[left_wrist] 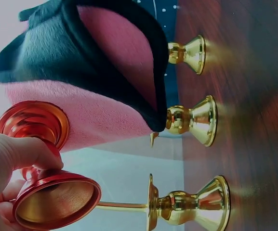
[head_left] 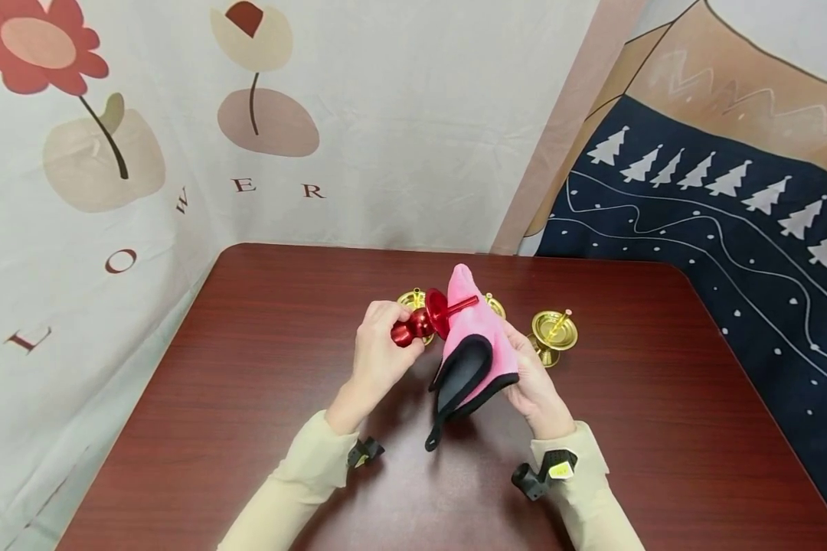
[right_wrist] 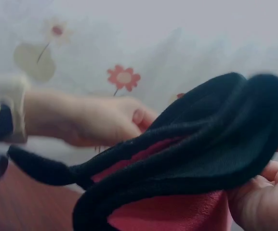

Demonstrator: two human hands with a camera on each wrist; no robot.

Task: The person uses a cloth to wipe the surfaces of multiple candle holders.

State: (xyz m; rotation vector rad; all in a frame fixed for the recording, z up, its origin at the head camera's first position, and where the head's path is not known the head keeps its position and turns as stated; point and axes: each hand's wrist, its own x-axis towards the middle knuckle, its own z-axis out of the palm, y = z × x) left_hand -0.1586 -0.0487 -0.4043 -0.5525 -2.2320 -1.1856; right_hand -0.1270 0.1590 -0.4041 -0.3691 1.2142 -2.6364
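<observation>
My left hand (head_left: 377, 346) grips a shiny red candlestick (head_left: 422, 321) round its stem, tilted sideways. Its thin spike (head_left: 463, 306) crosses in front of a pink cloth mitt (head_left: 485, 340) with black edging and a loop. In the left wrist view the candlestick's hollow base (left_wrist: 57, 202) faces the camera. On the mitt's right side, my right hand (head_left: 534, 383) holds the cloth from outside; its fingers are partly hidden behind it. The mitt's black-trimmed opening (right_wrist: 191, 144) gapes in the right wrist view.
Three gold candlesticks stand upright in a row beyond the hands: one (head_left: 554, 333) at the right, one (head_left: 494, 304) partly behind the mitt, one (head_left: 412, 298) behind the red candlestick. The brown table (head_left: 248, 398) ends against a printed cloth backdrop (head_left: 400, 191).
</observation>
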